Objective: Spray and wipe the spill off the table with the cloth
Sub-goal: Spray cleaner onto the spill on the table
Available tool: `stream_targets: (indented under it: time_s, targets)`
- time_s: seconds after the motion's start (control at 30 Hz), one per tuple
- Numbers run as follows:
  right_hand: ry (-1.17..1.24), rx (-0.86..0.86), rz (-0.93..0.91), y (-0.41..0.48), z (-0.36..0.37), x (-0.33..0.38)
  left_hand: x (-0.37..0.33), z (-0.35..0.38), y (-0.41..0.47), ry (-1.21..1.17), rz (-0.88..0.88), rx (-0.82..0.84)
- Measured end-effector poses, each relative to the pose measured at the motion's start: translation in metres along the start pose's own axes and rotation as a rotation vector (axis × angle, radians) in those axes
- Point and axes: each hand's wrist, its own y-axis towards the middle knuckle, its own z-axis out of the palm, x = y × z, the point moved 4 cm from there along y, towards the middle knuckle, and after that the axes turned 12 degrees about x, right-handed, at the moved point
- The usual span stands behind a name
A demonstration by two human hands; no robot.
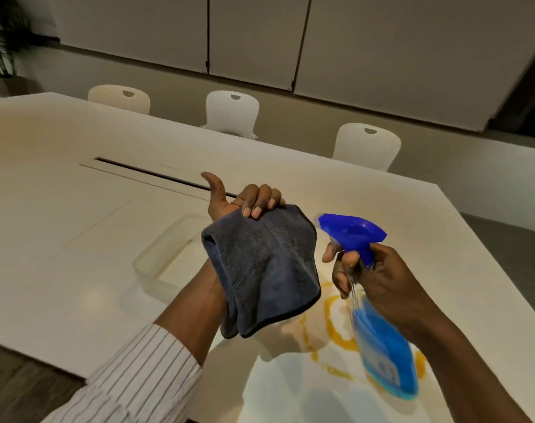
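My left hand (244, 199) is raised above the white table (61, 178), fingers closed over the top edge of a dark grey cloth (266, 270) that hangs down from it. My right hand (379, 279) grips the neck of a spray bottle (382, 346) with a blue trigger head and blue liquid, its nozzle pointing left toward the cloth. An orange-yellow spill (336, 325) lies on the table under and between both hands, partly hidden by the cloth and bottle.
A clear plastic tray (165, 257) sits on the table left of my left arm. A long dark cable slot (156, 174) runs across the tabletop. Three white chairs (232, 112) stand along the far edge. A potted plant (3, 50) is at the back left.
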Motion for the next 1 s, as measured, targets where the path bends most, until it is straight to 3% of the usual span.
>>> stream_targets:
  time_s: [0.13,0.4,0.77,1.0]
  targets:
    - [-0.064,-0.026,0.089,-0.013,-0.011,-0.01,0.003,0.001,0.013,0.049,0.015,-0.057]
    - [-0.095,-0.05,0.083,-0.023,-0.02,-0.008,0.014,-0.002,0.021,0.061,0.04,-0.185]
    - [-0.058,0.032,0.005,-0.013,-0.02,-0.006,0.01,-0.009,0.012,0.081,0.027,-0.077]
    - [-0.056,0.041,0.051,-0.005,-0.024,-0.015,0.008,-0.014,0.01,0.088,0.035,-0.068]
